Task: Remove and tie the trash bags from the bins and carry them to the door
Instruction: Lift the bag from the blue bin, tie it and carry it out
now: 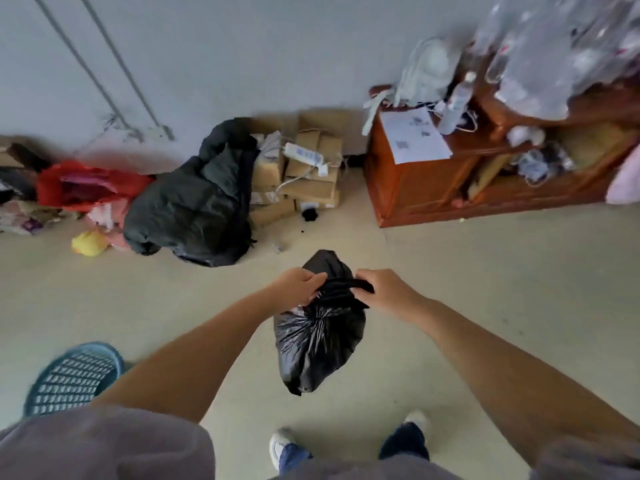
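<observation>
Black trash bag (318, 344) is out of its bin and hanging in front of me, clear of the floor (485, 289) — my left hand (299, 284) and right hand (384, 292) each pinch one end of its gathered neck, pulled apart. I'd say mid-tie; knot not done, carry to the door still left, no door in view. Blue mesh bin (72, 377) sits at my left. Pale floor w/ boxes (308, 178), dark jacket (194, 209), wood cabinet (415, 188) along the wall.
</observation>
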Demonstrator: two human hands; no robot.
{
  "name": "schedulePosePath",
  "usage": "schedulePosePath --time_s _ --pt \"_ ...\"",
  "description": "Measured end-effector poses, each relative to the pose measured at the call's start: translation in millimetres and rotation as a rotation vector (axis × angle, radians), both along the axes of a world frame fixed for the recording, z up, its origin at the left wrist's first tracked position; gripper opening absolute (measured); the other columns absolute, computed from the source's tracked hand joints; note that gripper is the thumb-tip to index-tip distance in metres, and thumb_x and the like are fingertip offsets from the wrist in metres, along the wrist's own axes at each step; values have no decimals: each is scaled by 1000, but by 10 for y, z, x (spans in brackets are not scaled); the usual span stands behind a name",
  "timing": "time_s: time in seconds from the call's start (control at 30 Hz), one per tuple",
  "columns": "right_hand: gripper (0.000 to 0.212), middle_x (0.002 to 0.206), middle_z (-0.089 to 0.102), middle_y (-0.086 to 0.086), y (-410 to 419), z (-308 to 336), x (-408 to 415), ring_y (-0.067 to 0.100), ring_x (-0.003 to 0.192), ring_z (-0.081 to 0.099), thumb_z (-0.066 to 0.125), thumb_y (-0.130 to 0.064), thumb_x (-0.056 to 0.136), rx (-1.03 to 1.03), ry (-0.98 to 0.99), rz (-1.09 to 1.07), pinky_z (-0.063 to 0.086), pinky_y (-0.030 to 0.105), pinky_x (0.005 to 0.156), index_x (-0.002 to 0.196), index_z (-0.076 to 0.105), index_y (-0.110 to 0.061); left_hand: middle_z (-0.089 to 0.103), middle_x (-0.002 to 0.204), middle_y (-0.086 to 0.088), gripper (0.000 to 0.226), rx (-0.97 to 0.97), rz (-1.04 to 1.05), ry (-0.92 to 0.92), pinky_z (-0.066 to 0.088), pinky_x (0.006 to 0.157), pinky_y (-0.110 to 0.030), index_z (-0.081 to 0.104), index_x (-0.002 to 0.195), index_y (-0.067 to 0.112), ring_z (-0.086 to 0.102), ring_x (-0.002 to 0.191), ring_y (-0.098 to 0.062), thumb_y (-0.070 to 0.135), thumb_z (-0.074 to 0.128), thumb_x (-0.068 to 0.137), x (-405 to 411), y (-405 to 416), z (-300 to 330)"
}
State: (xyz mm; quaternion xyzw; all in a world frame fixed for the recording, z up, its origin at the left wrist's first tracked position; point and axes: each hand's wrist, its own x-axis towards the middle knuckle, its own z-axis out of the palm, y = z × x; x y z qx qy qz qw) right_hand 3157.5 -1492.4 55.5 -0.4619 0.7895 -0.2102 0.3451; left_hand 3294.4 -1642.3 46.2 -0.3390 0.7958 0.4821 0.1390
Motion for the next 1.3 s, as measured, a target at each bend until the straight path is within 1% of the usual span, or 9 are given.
schedulePosePath --time_s 0.27,0.43,0.53,0.67,0.77,0.9,1.03,1.17,1.3 --pt "20 62 50 3 2456 34 -1351 18 54 46 52 -23 92 -13 40 -376 31 28 53 75 47 -12 43 49 -1 52 -16 -462 5 37 67 -30 41 52 16 40 48 -18 39 38 98 -2072 1979 154" --pt "22 69 55 13 3864 99 -2023 19 57 47 50 -24 94 -4 67 -554 33 30 56 76 50 -11 46 51 0 51 -106 -712 36 37 63 -28 42 54 15 44 49 -15 39 38 99 -3202 3296 243" --pt "24 68 52 9 4538 169 -2422 20 59 45 48 -22 95 -17 94 -668 32 31 58 76 46 -9 45 52 -2 52 -161 -855 82 34 61 -30 41 55 13 42 50 -16 40 37 99 -3877 3982 281" --pt "26 61 44 -5 5348 206 -3010 19 59 44 47 -22 95 24 145 -794 33 29 58 72 42 -14 51 54 -2 52 -202 -1021 134 36 59 -27 45 56 13 47 52 -16 41 36 99 -4741 4816 306" --pt "34 62 40 -15 5886 254 -3563 11 59 43 48 -18 95 76 198 -841 30 16 53 65 37 -30 55 59 -4 52 -221 -1143 185 37 60 -28 47 57 15 50 56 -16 42 35 99 -5383 5413 328" --pt "16 66 50 0 6556 269 -4487 22 68 48 50 -19 93 126 229 -905 33 27 57 78 48 -14 50 67 2 40 -226 -1309 271 33 60 -26 48 71 14 46 67 -17 47 44 94 -6399 6080 309" --pt "15 63 48 -7 7118 291 -5348 19 68 50 53 -19 91 123 214 -976 34 24 56 78 49 -17 43 69 12 22 -240 -1518 294 29 57 -13 48 82 16 44 76 -16 33 51 94 -7500 6658 344" --pt "14 70 53 -3 7682 368 -6242 19 68 51 52 -22 92 114 195 -1063 39 28 62 80 50 -18 42 66 6 27 -266 -1587 311 32 62 -26 47 77 12 46 76 -20 31 47 96 -8543 7292 432" --pt "14 74 56 1 8300 433 -7189 19 68 51 52 -22 93 105 206 -1111 38 27 62 80 50 -17 47 69 1 26 -295 -1597 342 34 69 -29 50 78 13 48 76 -21 32 48 96 -9562 7937 488"
